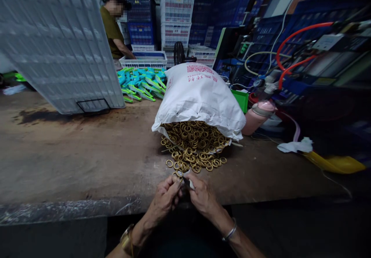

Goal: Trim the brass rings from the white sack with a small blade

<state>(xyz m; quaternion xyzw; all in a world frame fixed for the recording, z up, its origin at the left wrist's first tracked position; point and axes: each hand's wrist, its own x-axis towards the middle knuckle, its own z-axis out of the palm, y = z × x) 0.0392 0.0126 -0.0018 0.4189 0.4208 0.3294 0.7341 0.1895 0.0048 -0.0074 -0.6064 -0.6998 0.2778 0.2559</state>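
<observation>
My left hand (167, 195) is closed in a pinch at the table's front edge, with a brass-coloured ring (180, 179) at its fingertips. Close beside it, my right hand (203, 196) grips a small dark, pointed tool (187, 181) with something whitish around it; its exact kind is hard to make out. The tool's tip comes near the ring. Just beyond my fingers lies a loose pile of similar rings (199, 161). They spill from the open mouth of a white woven sack (199, 99) lying on its side, red print on top.
A tall stack of translucent trays (72, 49) stands at left on the wooden table (87, 150). Turquoise and green plastic parts (142, 82) lie behind. At right are a pink bottle (257, 115), red hoses (290, 41) and a yellow strip (336, 163). Another person (114, 26) works behind.
</observation>
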